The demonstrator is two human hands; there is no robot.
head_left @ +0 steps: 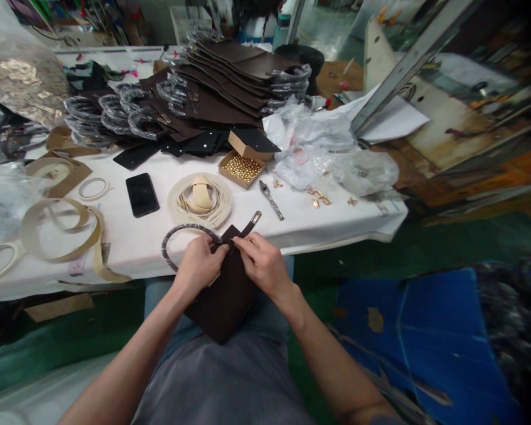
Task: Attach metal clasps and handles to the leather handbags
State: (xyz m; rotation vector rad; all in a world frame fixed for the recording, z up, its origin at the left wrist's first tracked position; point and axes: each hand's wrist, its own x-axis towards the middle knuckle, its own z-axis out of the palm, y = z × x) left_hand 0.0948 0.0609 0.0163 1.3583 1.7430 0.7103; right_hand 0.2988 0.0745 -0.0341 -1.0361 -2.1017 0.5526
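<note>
Both hands meet at the top edge of the brown leather panel (223, 307). My left hand (199, 262) is closed, thumb and fingers pinching that edge beside the wrapped ring handle (177, 233). My right hand (263, 262) pinches the same edge at the foot of the strap (250, 224), whose gold tip lies up on the white table (128, 248). The panel hangs below both hands, over my lap and against the table's near edge. I judge the step to be working the strap's join, though the fingers hide the exact spot. Any next move calls for a steady left pinch and fine right fingertip work. A box of gold rivets (242, 168) and a small tool (271, 200) lie near, beyond the hands.
</note>
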